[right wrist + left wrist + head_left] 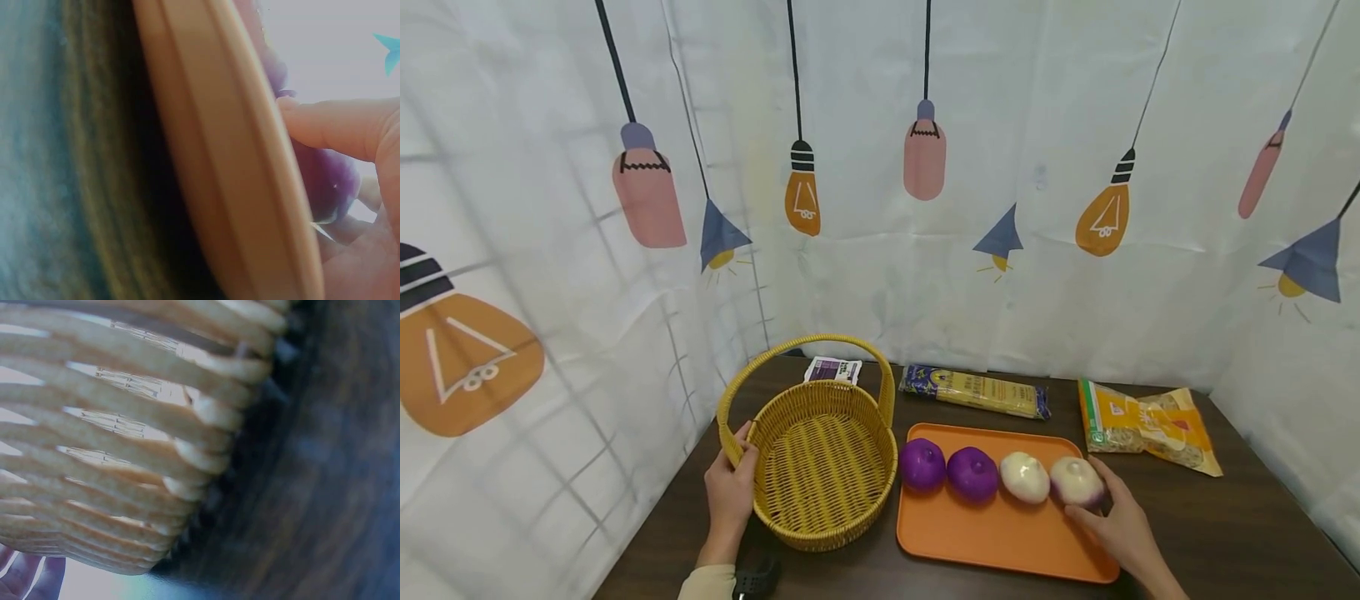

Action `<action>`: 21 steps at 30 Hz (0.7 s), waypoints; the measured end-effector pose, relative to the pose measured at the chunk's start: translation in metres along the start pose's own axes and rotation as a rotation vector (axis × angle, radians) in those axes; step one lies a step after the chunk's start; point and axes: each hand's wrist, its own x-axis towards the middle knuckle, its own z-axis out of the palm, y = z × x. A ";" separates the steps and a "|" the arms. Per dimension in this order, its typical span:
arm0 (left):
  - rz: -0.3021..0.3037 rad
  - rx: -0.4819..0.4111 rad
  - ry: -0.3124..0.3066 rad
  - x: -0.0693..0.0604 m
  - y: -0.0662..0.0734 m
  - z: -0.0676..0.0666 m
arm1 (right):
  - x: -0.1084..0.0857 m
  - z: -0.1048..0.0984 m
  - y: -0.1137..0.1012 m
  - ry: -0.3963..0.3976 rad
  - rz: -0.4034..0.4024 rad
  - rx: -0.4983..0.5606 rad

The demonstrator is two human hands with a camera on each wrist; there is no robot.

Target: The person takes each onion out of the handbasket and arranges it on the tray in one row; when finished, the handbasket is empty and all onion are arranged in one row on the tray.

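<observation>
My left hand [732, 477] grips the left side of a yellow woven basket [880, 492] where its arched handle joins the rim. Nothing lies inside the basket. In the left wrist view, the basket wall [125, 431] fills much of the picture, with fingertips [45, 578] at the lower left. My right hand [1116, 521] holds a white turnip with a purple underside [1075, 481] between thumb and fingers, at the right end of an orange tray [992, 542]. Left of it on the tray sit another white turnip [1024, 477] and two purple turnips [972, 475].
Behind the tray lies a long pack of noodles [977, 392]. A yellow-orange bag of dry food [1150, 425] lies at the back right. Behind the basket is a small white-and-purple packet [832, 370]. A printed white curtain [865, 283] encloses the dark table [1240, 533].
</observation>
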 end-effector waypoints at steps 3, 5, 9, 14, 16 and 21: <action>0.003 -0.007 -0.011 0.000 0.001 0.002 | 0.000 -0.002 0.000 -0.002 0.008 0.008; 0.004 -0.004 -0.016 0.000 0.001 0.002 | -0.001 -0.003 -0.001 -0.005 0.014 0.008; 0.006 0.009 -0.033 -0.001 0.000 0.000 | -0.004 -0.007 -0.001 -0.001 0.013 0.014; 0.002 0.050 -0.031 -0.001 0.000 -0.003 | -0.007 -0.017 -0.003 0.021 0.054 0.049; -0.007 0.058 -0.042 -0.001 0.002 -0.006 | -0.008 -0.023 -0.005 0.029 0.069 0.075; 0.024 0.136 -0.121 0.000 0.016 -0.023 | -0.004 -0.042 -0.014 0.072 -0.033 -0.010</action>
